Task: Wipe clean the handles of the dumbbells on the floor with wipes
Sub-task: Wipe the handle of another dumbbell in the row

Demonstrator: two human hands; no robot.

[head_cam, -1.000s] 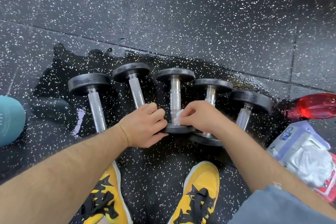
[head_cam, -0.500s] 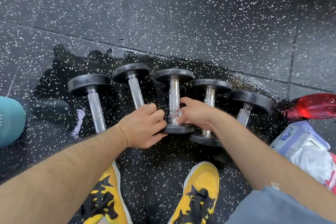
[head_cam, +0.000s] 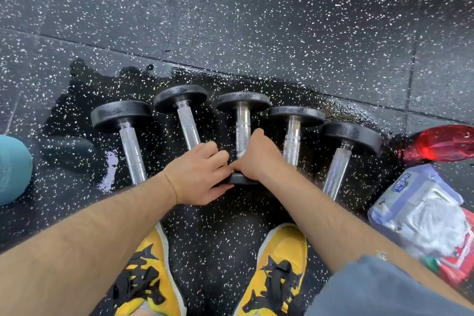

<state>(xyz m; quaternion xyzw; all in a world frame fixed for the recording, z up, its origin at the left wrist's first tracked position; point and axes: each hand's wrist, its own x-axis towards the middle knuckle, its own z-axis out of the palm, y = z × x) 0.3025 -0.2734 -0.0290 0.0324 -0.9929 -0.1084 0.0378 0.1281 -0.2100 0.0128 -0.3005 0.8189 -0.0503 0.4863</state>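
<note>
Your right hand (head_cam: 256,155) wraps a white wipe (head_cam: 240,154) round the knurled chrome handle (head_cam: 243,133) of the middle black-and-chrome dumbbell (head_cam: 243,101), fingers curled. Your left hand (head_cam: 198,174) grips its near black plate (head_cam: 239,179). Five dumbbells lie in a row on the wet speckled rubber floor (head_cam: 230,20).

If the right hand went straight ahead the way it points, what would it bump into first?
Most likely the far black head of the middle dumbbell. The right hand grips that dumbbell's handle and points along it, away from the person, with only bare handle before the head.
</note>
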